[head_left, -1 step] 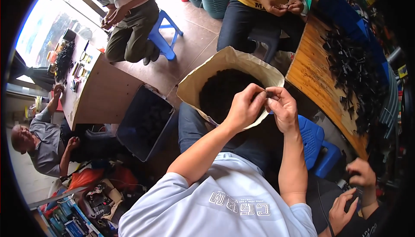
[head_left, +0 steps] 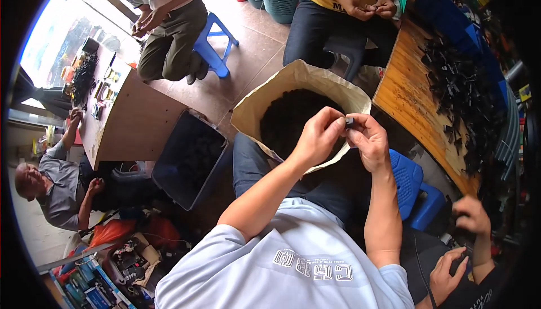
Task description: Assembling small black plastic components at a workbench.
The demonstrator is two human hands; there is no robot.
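My left hand point(head_left: 320, 135) and my right hand point(head_left: 369, 143) meet above the right part of an open pale paper sack point(head_left: 253, 103). Pinched between their fingertips is a small black piece point(head_left: 349, 122), partly covered by the fingers; its exact kind is too small to make out. Thumb and forefinger of each hand press on it from opposite sides. Inside the sack, under my hands, lies a heap of small black pieces point(head_left: 290, 118). The sack stands at my knees, its mouth wide and its rim uneven.
A wooden table point(head_left: 403, 86) on the right bears a pile of black parts point(head_left: 451, 78). Left of the sack stands a dark bin point(head_left: 197, 193). A blue stool point(head_left: 404, 182) is by my right arm. Several people sit around; one person's hands point(head_left: 448, 278) work at lower right.
The small black piece shows more plainly between my fingertips, which have shifted slightly around it. At lower right, the other person's raised hand has moved a little and is blurred.
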